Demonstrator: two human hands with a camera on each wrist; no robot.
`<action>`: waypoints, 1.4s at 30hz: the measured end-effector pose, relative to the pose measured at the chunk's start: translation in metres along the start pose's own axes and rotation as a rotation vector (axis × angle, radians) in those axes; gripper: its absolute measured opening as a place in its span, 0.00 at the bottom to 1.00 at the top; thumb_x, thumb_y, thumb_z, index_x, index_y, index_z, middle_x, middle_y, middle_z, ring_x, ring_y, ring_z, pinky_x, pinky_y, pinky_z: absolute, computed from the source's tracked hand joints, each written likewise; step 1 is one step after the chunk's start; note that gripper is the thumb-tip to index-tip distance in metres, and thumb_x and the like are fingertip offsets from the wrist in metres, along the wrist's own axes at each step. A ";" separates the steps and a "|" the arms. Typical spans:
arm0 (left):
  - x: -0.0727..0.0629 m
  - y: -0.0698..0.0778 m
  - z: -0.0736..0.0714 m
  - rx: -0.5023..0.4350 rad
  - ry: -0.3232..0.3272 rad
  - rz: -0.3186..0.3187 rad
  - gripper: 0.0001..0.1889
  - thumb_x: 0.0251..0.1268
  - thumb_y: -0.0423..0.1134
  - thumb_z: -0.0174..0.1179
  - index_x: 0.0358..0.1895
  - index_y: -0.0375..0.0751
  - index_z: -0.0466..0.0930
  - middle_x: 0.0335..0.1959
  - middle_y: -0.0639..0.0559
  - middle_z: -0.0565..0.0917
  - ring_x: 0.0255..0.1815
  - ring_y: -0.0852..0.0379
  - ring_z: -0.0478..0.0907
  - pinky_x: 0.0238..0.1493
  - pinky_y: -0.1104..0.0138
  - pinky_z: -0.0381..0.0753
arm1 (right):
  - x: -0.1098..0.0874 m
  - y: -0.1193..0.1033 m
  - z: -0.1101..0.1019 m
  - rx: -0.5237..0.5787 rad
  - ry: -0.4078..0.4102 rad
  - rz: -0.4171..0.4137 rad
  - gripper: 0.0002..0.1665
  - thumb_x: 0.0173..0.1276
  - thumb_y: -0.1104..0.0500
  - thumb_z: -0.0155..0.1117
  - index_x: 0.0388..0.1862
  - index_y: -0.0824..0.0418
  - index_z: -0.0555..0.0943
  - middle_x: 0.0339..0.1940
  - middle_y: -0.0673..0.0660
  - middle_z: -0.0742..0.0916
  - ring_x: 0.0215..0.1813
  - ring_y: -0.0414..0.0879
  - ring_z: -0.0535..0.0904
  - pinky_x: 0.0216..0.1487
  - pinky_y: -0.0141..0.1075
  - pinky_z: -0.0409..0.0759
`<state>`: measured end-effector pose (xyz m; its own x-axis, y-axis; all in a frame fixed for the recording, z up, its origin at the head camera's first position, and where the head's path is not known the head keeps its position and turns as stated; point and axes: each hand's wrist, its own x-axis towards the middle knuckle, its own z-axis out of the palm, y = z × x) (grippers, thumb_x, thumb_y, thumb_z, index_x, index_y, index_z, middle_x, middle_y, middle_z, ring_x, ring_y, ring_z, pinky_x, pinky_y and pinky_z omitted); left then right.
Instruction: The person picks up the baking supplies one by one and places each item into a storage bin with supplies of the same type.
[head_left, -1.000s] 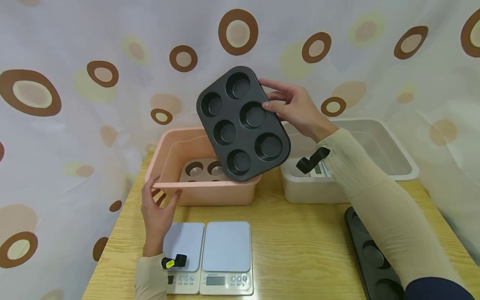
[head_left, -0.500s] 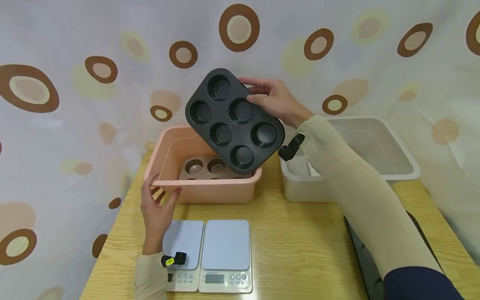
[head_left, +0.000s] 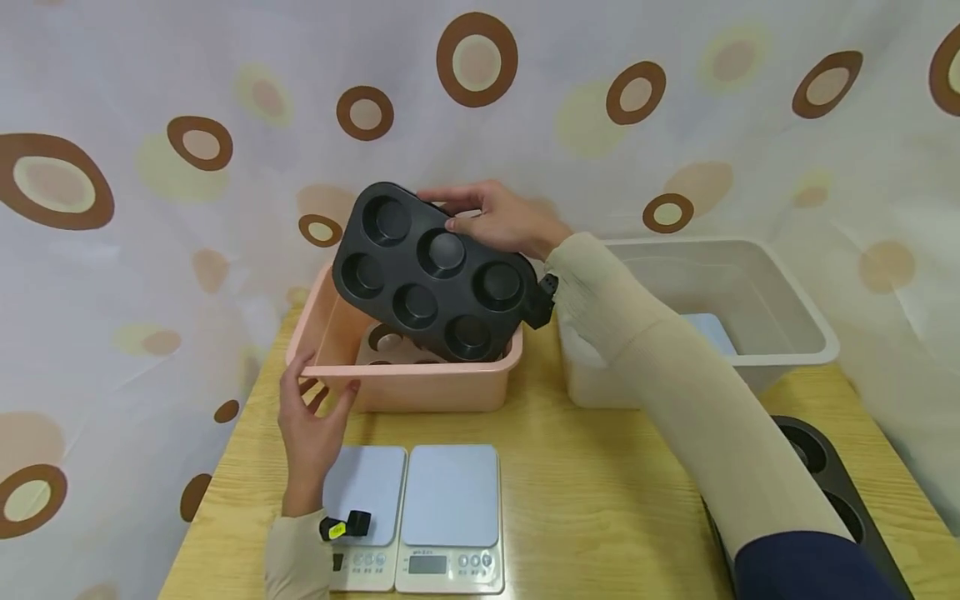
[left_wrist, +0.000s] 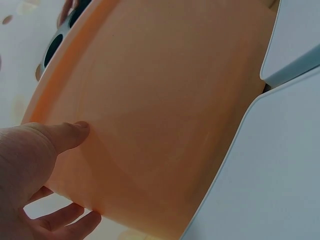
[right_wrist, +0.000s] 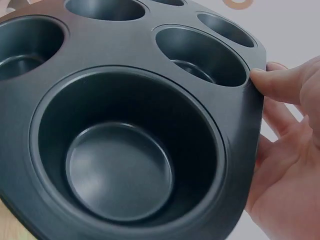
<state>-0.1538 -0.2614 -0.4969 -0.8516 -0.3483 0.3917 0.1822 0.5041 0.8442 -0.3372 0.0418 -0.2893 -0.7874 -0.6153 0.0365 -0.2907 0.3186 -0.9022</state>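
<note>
My right hand [head_left: 498, 218] pinches the upper long edge of a black muffin pan [head_left: 408, 271], thumb on its top face and fingers behind. The pan hangs tilted over the pink plastic bin [head_left: 420, 375], its lower edge dipping just inside the front rim. A lighter, brownish muffin pan [head_left: 367, 348] lies in the bin, partly hidden behind the black one. My left hand [head_left: 311, 437] holds the bin's front left corner, thumb against the outer wall [left_wrist: 140, 100] and fingers around the corner. In the right wrist view the thumb sits beside a cup of the black muffin pan [right_wrist: 240, 140].
Two white kitchen scales [head_left: 450, 500] stand side by side in front of the pink bin. A pale grey bin [head_left: 750, 300] with a light-coloured flat object inside is at the right. Another black muffin pan [head_left: 847, 475] lies front right, partly under my sleeve.
My right hand has carried the black muffin pan left and down, turning it closer to lengthwise over the pink bin. The left hand keeps its place on the bin's corner.
</note>
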 end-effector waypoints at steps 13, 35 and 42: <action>-0.005 0.000 0.002 0.027 0.003 -0.016 0.41 0.70 0.36 0.76 0.82 0.48 0.66 0.82 0.46 0.71 0.73 0.45 0.76 0.72 0.38 0.82 | 0.015 0.006 0.031 -0.019 -0.129 -0.042 0.34 0.79 0.71 0.54 0.80 0.55 0.78 0.67 0.62 0.90 0.67 0.52 0.86 0.55 0.37 0.85; -0.001 -0.001 0.005 0.006 0.004 0.023 0.40 0.69 0.34 0.76 0.81 0.47 0.67 0.82 0.43 0.71 0.72 0.40 0.76 0.70 0.35 0.81 | 0.015 0.014 0.052 -0.249 -0.283 -0.006 0.43 0.78 0.53 0.70 0.88 0.52 0.66 0.87 0.55 0.73 0.89 0.52 0.66 0.90 0.49 0.64; 0.001 0.001 0.003 0.013 -0.014 0.005 0.39 0.71 0.33 0.74 0.81 0.45 0.66 0.83 0.40 0.69 0.74 0.34 0.75 0.71 0.32 0.79 | 0.006 0.022 0.036 -0.251 -0.236 0.058 0.55 0.73 0.41 0.74 0.91 0.48 0.59 0.89 0.56 0.70 0.90 0.53 0.64 0.90 0.51 0.62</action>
<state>-0.1558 -0.2584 -0.4971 -0.8573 -0.3347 0.3912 0.1807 0.5159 0.8374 -0.3285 0.0188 -0.3241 -0.6678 -0.7312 -0.1390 -0.3966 0.5076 -0.7649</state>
